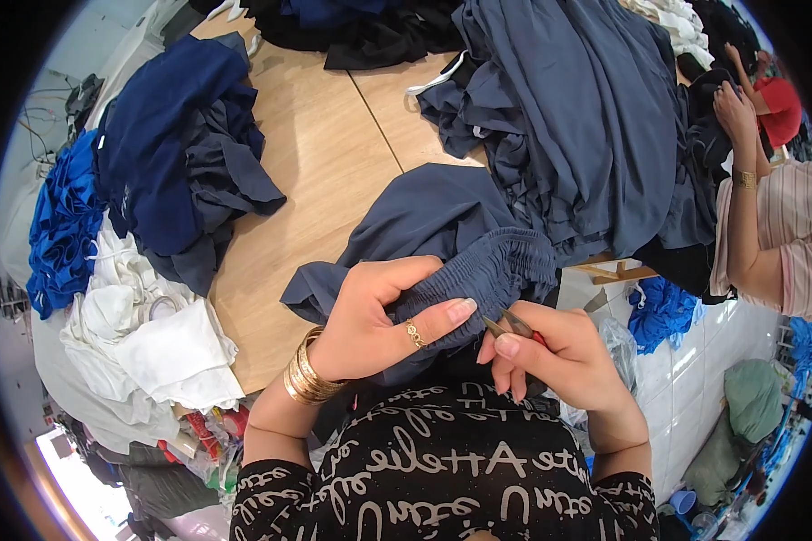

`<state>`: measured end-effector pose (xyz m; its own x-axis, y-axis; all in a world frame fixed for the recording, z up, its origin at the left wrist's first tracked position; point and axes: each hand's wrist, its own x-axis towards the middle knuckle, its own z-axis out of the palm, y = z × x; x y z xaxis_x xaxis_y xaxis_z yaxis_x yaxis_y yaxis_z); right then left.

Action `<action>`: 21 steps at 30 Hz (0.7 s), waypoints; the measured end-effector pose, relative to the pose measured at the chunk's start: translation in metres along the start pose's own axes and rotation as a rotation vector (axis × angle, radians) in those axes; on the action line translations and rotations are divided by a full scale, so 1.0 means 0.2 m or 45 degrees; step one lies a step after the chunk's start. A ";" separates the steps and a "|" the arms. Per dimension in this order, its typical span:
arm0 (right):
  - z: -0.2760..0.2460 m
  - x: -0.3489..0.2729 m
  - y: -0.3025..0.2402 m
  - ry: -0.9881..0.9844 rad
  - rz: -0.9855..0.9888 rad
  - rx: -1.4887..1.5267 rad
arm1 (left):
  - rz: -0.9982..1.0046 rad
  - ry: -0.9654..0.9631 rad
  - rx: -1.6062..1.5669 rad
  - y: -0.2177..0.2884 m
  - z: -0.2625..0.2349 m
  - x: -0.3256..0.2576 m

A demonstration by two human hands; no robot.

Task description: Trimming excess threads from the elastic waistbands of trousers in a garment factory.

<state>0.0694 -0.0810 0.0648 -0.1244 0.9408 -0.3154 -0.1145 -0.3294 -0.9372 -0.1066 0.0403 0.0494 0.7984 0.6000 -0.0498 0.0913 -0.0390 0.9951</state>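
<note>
Close in front of me is a slate-grey garment (433,207) with a gathered elastic waistband (478,275). My left hand (374,320) is closed on the waistband, its thumb pressed on top of the ribbed cloth. The rest of the garment lies beyond on the table. In my right hand (564,356) is a pair of thread snips (514,326), their pointed metal blades up against the waistband's near edge. A bit of red shows on the snips' handle; my fingers hide most of it. Whether a thread lies between the blades is too small to tell.
On the wooden table (311,153) lie a large slate-grey garment pile (586,126), navy garments (167,144) and black cloth (388,41). White cloth (162,343) and bright blue cloth (63,225) hang at the left. A person in a striped top (776,234) stands at the right.
</note>
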 end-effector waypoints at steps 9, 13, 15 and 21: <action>-0.03 0.03 0.05 -0.311 0.142 0.851 | -0.073 -0.057 -0.258 0.00 0.00 0.00; -0.01 0.03 0.02 -0.022 0.058 0.191 | -0.107 -0.031 -0.269 0.00 0.00 0.00; 0.02 0.01 -0.02 0.121 0.052 0.036 | -0.112 -0.025 -0.240 0.00 0.00 0.00; 0.03 -0.02 -0.03 0.376 -0.409 -0.669 | -0.090 0.003 -0.179 -0.01 0.00 0.01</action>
<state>0.0645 -0.0838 0.0735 0.1187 0.9924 0.0329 0.4024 -0.0178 -0.9153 -0.1056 0.0408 0.0478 0.7915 0.5992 -0.1203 0.0630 0.1158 0.9913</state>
